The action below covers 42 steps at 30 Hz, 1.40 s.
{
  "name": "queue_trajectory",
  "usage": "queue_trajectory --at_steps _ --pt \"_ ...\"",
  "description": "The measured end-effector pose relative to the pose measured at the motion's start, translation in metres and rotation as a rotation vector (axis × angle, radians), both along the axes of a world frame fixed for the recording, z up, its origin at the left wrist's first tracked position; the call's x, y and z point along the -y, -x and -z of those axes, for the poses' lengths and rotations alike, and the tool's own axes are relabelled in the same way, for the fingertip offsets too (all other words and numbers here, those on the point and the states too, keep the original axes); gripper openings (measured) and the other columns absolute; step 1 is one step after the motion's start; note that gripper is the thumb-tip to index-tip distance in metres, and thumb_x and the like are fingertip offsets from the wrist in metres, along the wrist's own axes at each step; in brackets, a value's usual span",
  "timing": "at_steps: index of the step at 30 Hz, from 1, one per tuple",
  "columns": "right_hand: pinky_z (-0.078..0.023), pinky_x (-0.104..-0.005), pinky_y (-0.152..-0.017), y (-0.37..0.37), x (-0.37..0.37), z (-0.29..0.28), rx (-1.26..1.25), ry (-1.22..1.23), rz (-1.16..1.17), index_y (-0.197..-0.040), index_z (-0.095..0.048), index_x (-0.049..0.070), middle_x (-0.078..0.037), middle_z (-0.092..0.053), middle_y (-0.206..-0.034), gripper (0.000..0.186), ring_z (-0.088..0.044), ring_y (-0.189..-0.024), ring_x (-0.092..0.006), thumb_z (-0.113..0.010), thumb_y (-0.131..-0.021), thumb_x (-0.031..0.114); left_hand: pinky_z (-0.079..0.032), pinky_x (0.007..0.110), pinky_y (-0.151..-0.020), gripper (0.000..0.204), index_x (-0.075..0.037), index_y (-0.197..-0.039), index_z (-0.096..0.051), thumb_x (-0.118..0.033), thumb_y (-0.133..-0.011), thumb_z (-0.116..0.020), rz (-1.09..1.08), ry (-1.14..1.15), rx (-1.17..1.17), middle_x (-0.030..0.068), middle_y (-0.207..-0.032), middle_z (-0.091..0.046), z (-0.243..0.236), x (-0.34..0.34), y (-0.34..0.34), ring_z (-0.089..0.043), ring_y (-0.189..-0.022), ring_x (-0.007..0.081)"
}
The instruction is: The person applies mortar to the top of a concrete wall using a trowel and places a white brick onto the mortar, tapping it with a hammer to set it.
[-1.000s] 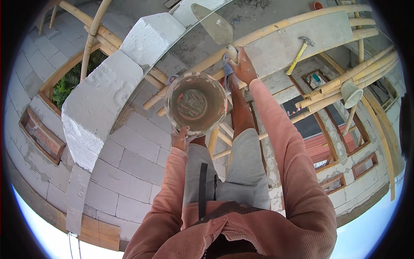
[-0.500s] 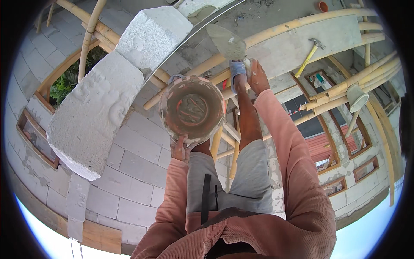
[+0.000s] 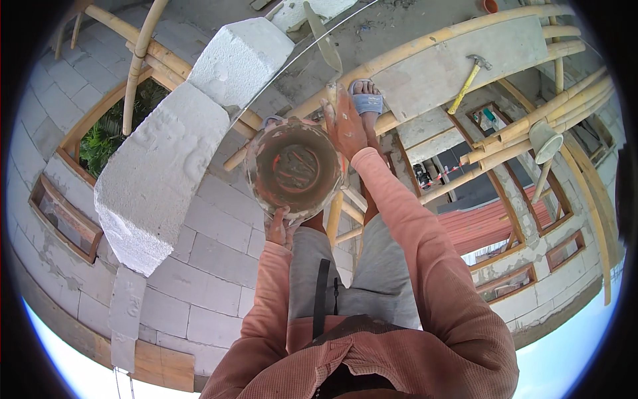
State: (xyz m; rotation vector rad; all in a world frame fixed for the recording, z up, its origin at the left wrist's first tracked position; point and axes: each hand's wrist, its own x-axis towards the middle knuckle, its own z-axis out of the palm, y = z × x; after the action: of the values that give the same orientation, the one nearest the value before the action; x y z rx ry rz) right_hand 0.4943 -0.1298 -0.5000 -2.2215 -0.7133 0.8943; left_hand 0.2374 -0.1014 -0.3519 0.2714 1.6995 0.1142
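Note:
My left hand [image 3: 279, 229] grips the near rim of a mortar-smeared bucket [image 3: 256, 174], thumb over the edge. Grey mortar [image 3: 296, 167] with reddish streaks coats the bottom inside. Beyond the bucket's right side, my right hand [image 3: 345, 125] is closed round the handle of a trowel [image 3: 323, 43]. The trowel's blade points away from me, turned nearly edge-on, close to the block wall. Left of the bucket runs a wall top of white aerated concrete blocks [image 3: 163, 159]. A taut string [image 3: 292, 61] passes along the wall's right side.
Bamboo poles [image 3: 425, 50] form a scaffold around my feet, with a grey board [image 3: 478, 50] laid on it. A yellow-handled hammer [image 3: 467, 84] lies on that board. At the right, a mortar-crusted pot [image 3: 546, 141] sits by more poles. Wooden window frames [image 3: 66, 216] stand in the walls.
My right hand has moved left toward the bucket and the wall, carrying the trowel. The blade has turned from flat to nearly edge-on. My left hand keeps its hold on the bucket.

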Motion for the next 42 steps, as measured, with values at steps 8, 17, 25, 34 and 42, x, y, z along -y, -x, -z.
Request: queue_trajectory --at_steps 8,17,25,34,42 --pt "-0.047 -0.0488 -0.099 -0.014 -0.005 -0.027 -0.215 -0.06 -0.077 -0.145 -0.034 -0.002 -0.032 -0.052 -0.135 0.058 -0.056 -0.118 -0.0482 -0.051 -0.101 0.031 -0.058 0.051 -0.096 0.063 -0.006 -0.14 -0.039 -0.008 -0.084 -0.068 -0.093 0.058 0.013 0.0129 -0.127 -0.054 0.004 0.005 0.021 -0.061 -0.114 0.0292" --pt "-0.049 -0.0391 -0.091 -0.125 0.0 -0.05 -0.872 0.04 -0.022 -0.136 -0.052 0.004 -0.018 -0.065 -0.11 0.067 -0.063 -0.1 -0.0257 -0.057 -0.095 0.056 -0.059 0.049 -0.093 0.06 -0.005 -0.139 -0.041 -0.013 -0.086 -0.068 0.024 0.079 -0.059 0.0126 -0.127 -0.055 -0.007 -0.004 0.008 -0.06 -0.116 0.0279" --pt "-0.05 -0.0467 -0.09 -0.11 -0.041 -0.013 -0.14 -0.124 -0.26 -0.134 -0.054 0.003 -0.023 -0.068 -0.114 0.059 -0.064 -0.105 -0.0422 -0.056 -0.097 0.049 -0.057 0.05 -0.095 0.056 -0.004 -0.135 -0.044 -0.012 -0.085 -0.068 -0.031 0.077 -0.057 0.0113 -0.121 -0.058 -0.008 0.0 0.004 -0.062 -0.112 0.0271" --pt "-0.053 -0.0323 -0.05 -0.117 -0.012 -0.036 -0.736 0.134 -0.055 -0.143 -0.045 0.005 -0.016 -0.064 -0.092 0.047 -0.061 -0.055 -0.0197 -0.053 -0.102 0.027 -0.058 0.05 -0.093 0.052 -0.002 -0.133 -0.045 -0.011 -0.087 -0.068 -0.004 0.07 -0.054 0.0115 -0.122 -0.057 -0.013 -0.002 -0.006 -0.062 -0.11 0.0279" --pt "-0.036 -0.0247 -0.032 -0.076 0.104 -0.148 -1.621 -0.145 0.549 -0.138 -0.048 0.001 -0.009 -0.053 -0.07 0.044 -0.046 -0.039 -0.0119 -0.045 -0.103 0.028 -0.057 0.052 -0.096 0.054 -0.001 -0.133 -0.044 -0.009 -0.086 -0.067 -0.02 0.06 -0.051 0.0146 -0.124 -0.057 -0.032 -0.011 -0.006 -0.063 -0.111 0.0318"
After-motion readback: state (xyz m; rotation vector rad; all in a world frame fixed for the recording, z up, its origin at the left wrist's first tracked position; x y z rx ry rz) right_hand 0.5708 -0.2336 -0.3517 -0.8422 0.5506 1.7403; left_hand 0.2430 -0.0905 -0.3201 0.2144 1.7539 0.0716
